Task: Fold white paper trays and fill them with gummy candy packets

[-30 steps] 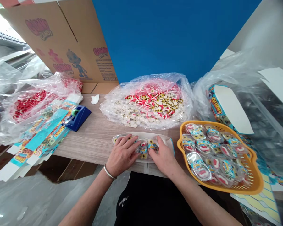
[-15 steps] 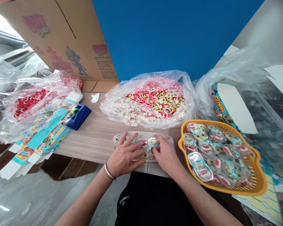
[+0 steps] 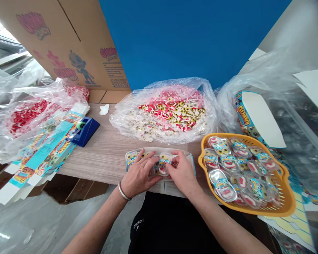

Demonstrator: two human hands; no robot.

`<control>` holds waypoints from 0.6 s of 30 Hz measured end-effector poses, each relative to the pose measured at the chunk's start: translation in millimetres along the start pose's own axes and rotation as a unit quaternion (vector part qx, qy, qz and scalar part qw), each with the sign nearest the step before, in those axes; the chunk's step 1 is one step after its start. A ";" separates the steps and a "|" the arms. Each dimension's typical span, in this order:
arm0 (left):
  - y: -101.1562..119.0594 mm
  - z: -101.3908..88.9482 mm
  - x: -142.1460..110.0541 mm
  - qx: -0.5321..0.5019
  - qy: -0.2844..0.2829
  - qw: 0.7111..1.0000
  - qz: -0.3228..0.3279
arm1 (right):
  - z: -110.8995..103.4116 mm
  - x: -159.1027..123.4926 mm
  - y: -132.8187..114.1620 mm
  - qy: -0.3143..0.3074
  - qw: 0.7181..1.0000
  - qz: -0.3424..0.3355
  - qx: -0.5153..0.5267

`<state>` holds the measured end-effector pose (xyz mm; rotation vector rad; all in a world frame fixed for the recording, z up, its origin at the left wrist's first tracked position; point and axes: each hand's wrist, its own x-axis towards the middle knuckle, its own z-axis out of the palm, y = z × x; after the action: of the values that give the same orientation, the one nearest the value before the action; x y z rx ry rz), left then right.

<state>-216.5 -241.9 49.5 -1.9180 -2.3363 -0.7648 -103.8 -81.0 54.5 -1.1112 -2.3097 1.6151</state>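
In front of me stands a shallow display box [image 3: 191, 163] with a white inside and blue outer edge, holding a row of small clear candy packs. My left hand [image 3: 141, 173] lies over the packs, its fingers stretched out and resting on them. A candy pack [image 3: 130, 157] shows at the box's left end, beyond those fingertips. With thumb and fingers, my right hand [image 3: 184, 173] grips the right side of another clear gummy candy pack [image 3: 164, 159]. The packs under my left hand are partly hidden.
A yellow basket [image 3: 290, 197] full of candy packs stands at the right. Behind the box lies a plastic bag of loose gummies [image 3: 172, 113]. Flat printed cartons [image 3: 46, 151] and a blue tape dispenser [image 3: 86, 132] are on the left. A blue panel [image 3: 193, 38] rises at the back.
My right hand has moved slightly left, and the pack at its fingertips has shifted left toward my left hand. My left hand's fingers have drawn closer together.
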 end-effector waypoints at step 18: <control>-24.9 -24.8 -20.8 0.112 0.042 0.986 -0.118 | -27.7 -6.6 -10.6 -0.109 0.947 -0.016 -0.302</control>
<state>-241.6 -273.4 55.9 -1.5129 -2.5017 -0.5519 -91.1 -65.6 77.4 -1.0102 -3.0694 1.0777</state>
